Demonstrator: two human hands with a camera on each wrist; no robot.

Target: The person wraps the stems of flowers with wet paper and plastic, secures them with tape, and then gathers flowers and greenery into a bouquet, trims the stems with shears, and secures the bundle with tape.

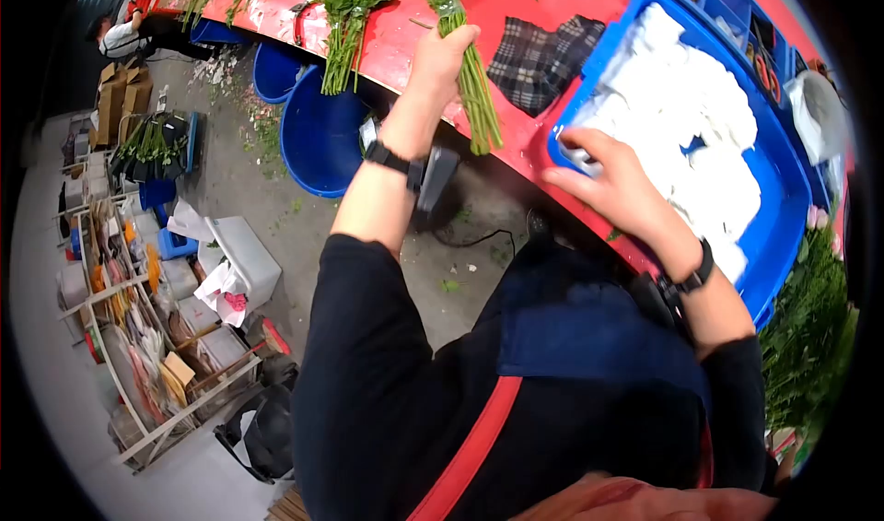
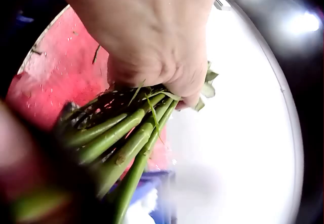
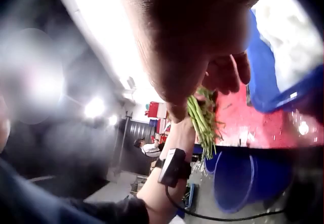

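My left hand (image 1: 438, 68) grips a bunch of green stems (image 1: 479, 102) over the edge of the red table (image 1: 396, 37). The cut ends point toward me, and the leaves lie beyond the hand. In the left wrist view the thick stems (image 2: 139, 140) come out beneath the curled fingers. My right hand (image 1: 615, 178) is at the near corner of a blue tub (image 1: 794, 212), thumb and fingers parted and relaxed. Crumpled white material (image 1: 677, 97) fills much of the tub. A dark plaid cloth (image 1: 543, 65) lies between the stems and the tub.
Another leafy bunch (image 1: 345, 37) lies left of my hand, its stems overhanging the table edge. Blue buckets (image 1: 318, 143) stand on the floor below. A blue organiser with scissors (image 1: 766, 71) sits behind the tub. Greenery (image 1: 810, 327) is at right; another person (image 1: 124, 35) is far left.
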